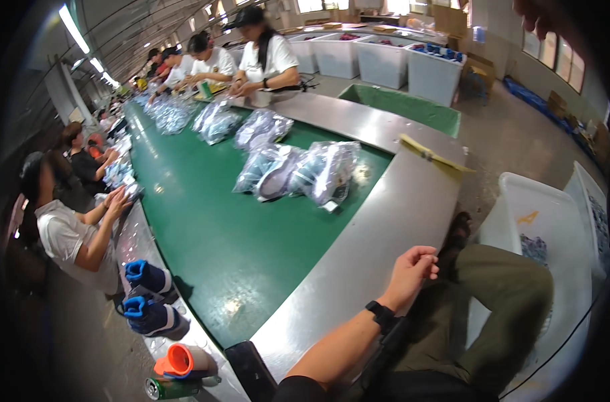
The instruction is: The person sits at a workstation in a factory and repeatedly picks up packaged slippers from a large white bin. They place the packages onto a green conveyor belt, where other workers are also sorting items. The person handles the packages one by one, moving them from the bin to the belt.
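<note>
My left hand (411, 271), a dark band on its wrist, hovers over the near metal edge (358, 268) of the workbench, beside my knee. Its fingers are loosely curled together, and nothing shows in them. Only a few dim fingers of my right hand (538, 19) reach into the upper right corner, so its grip is unclear. Clear plastic bags of pale shoes (325, 171) lie on the green conveyor belt (218, 221), apart from both hands. A dark phone (250, 370) rests near my left forearm.
Blue shoes (147, 315), an orange cup (179, 360) and a green can (171, 387) stand at the lower left. White bins (536, 201) flank my right leg. A yellow strip (431, 155) crosses the metal edge. Several co-workers (268, 57) line the belt.
</note>
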A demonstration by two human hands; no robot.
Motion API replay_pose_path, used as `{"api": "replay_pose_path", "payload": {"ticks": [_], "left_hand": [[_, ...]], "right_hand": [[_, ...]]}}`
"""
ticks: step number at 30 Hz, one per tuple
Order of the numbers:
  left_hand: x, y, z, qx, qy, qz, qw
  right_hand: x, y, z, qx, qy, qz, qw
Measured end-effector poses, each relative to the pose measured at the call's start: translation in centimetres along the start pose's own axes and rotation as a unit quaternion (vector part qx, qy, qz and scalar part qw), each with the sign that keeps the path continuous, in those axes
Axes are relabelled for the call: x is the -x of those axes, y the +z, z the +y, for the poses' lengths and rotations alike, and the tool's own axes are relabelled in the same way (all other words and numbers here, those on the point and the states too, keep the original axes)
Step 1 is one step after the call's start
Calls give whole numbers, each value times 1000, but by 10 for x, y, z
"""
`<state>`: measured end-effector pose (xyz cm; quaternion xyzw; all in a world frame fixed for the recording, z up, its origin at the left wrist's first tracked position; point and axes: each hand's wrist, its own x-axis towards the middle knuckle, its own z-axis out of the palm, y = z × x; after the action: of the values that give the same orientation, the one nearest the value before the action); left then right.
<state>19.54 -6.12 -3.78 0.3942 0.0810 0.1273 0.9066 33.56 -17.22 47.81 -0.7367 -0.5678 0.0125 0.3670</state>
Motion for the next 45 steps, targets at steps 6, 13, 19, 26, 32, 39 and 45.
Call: {"api": "replay_pose_path", "payload": {"ticks": [6,13,19,26,32,39,45], "left_hand": [[-2,-5,0,36,2,-27,999],[-1,1,20,-10,-41,-3,999],[-1,-24,84,-105,-41,123,986],[-70,-124,224,-582,187,325,721],[-149,-214,267,-634,39,378,673],[-136,-176,224,-580,-32,252,774],[-113,-131,198,-580,22,182,794]], "right_hand": [[-41,118,102,-143,15,-127,981],[16,219,137,-364,87,-218,901],[106,235,204,-477,162,-310,806],[198,212,286,-491,315,-241,775],[207,202,294,-411,165,-198,875],[216,209,314,-154,-24,-140,978],[220,217,314,-131,-56,-179,973]]}}
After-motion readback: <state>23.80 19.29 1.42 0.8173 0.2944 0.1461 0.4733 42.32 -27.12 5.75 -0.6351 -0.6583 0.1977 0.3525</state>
